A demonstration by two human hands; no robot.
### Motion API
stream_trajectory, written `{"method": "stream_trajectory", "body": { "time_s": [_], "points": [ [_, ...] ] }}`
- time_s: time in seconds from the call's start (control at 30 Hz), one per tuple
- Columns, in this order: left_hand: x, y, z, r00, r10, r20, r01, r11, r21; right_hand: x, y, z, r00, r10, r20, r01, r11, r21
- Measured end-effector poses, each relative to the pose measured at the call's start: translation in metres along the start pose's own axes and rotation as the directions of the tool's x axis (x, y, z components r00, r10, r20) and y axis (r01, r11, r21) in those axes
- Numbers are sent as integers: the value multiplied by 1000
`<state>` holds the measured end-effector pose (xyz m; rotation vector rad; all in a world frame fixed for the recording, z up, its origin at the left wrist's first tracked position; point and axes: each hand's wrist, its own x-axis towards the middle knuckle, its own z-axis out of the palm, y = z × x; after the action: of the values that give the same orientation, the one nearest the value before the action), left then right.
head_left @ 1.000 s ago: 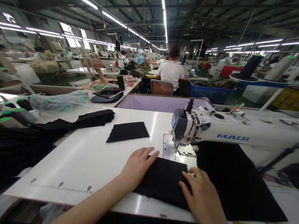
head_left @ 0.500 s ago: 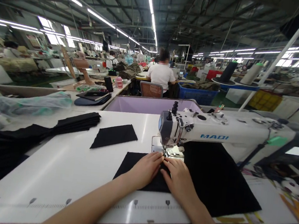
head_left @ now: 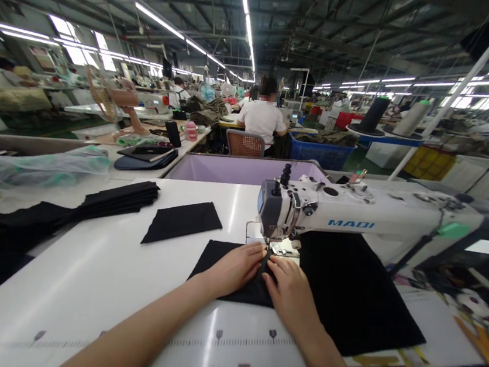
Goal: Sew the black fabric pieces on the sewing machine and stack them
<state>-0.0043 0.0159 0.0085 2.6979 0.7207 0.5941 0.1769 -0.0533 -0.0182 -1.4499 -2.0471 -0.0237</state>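
Observation:
A black fabric piece (head_left: 207,257) lies on the white sewing table under both my hands. My left hand (head_left: 239,268) rests flat on it, fingers stretched, their tips just before the needle area. Beside it my right hand (head_left: 289,280) also lies on the cloth, fingers extended and thumb apart, fingertips close to the presser foot. The white sewing machine (head_left: 351,210) stands over the far edge of this cloth; its head hides the exact stitching point. A larger black fabric panel (head_left: 346,295) spreads to the right, partly under the machine arm.
Left of the machine lies a separate black fabric piece (head_left: 183,222), with a folded black stack (head_left: 121,200) beyond it. A lilac bin (head_left: 237,171) sits behind the table. Thread cones (head_left: 373,116) stand at right. A person in white (head_left: 263,121) sits ahead.
The black cloth under my hands has moved slightly forward, toward the machine. My left hand has shifted forward with it; the right has barely moved. The view has turned slightly.

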Motion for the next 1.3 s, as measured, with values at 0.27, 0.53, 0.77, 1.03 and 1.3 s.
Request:
{"method": "stream_trajectory", "body": {
  "time_s": [0.27,0.53,0.77,1.03,1.3],
  "points": [
    [1,5,-4,999,-36,-23,35,998,-54,0,-2,0,1000,4,8,-4,1000,-9],
    [4,1,-7,1000,-10,7,11,997,-77,5,-4,-4,999,35,42,-35,999,-7],
    [-5,13,-8,994,-61,93,45,986,163,-10,-5,-17,995,30,90,-36,997,63],
    [-48,69,1,991,35,130,-62,975,214,-55,-3,-39,975,-170,144,156,982,104],
    [-37,41,-5,993,44,106,-64,980,190,-27,2,-33,978,-150,144,135,985,111]
  ]
}}
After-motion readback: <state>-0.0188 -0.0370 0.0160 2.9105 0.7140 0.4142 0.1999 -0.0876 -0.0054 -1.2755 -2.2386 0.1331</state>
